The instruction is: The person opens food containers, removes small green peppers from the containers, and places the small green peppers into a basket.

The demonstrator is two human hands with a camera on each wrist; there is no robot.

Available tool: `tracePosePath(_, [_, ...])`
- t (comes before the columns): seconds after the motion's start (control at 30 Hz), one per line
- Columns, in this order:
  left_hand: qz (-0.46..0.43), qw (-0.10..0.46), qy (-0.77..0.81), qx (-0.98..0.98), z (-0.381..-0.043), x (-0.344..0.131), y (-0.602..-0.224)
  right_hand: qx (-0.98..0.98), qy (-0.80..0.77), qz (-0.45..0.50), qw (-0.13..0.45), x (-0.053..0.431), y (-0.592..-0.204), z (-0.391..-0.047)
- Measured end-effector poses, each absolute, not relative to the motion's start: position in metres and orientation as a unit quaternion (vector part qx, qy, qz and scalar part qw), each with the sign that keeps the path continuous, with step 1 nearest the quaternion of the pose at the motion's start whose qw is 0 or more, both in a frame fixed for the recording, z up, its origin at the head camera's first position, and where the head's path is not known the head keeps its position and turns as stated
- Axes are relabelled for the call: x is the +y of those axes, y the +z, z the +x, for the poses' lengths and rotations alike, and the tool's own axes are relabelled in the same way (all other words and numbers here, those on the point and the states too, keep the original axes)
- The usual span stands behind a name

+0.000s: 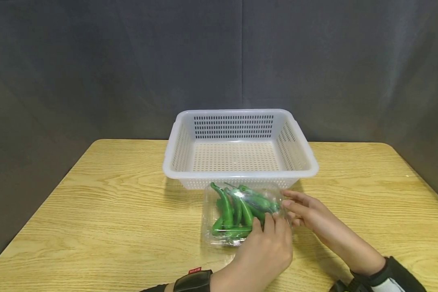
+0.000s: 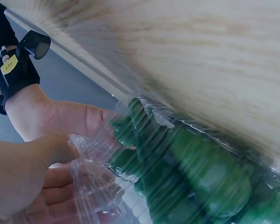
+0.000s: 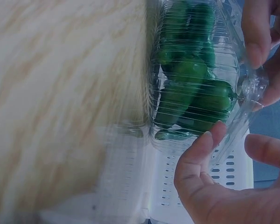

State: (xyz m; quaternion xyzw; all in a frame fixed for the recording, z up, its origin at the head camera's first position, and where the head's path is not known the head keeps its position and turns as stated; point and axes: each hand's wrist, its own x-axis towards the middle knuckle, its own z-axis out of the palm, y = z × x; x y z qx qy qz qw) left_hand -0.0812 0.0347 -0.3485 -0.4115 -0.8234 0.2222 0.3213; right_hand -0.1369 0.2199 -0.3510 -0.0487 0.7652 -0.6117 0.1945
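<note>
A clear plastic clamshell box (image 1: 213,194) with several green peppers (image 1: 224,209) inside lies on the table, just in front of a white basket. My left hand (image 1: 266,245) reaches over its front right part. In the right wrist view, the left thumb and fingers (image 3: 254,51) pinch the box's rim. My right hand (image 1: 315,215) is at the box's right side. Its fingertips (image 3: 205,140) touch the plastic near a corner, while the thumb stands apart on the rim's other side. The peppers show through the ribbed plastic in the left wrist view.
Behind the box stands the white perforated basket (image 1: 241,174), with nothing in it. The wood-grain table (image 1: 113,211) extends to both sides. A dark curtain (image 1: 131,73) hangs behind the table and along its sides.
</note>
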Motion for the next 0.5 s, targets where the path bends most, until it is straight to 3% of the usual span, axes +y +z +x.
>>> tracePosePath(0.5, [-0.416,0.321,0.253,-0.812,-0.0835,0.0353,-0.3512,0.763,-0.618,-0.049,0.185,0.2193,-0.3513,-0.136])
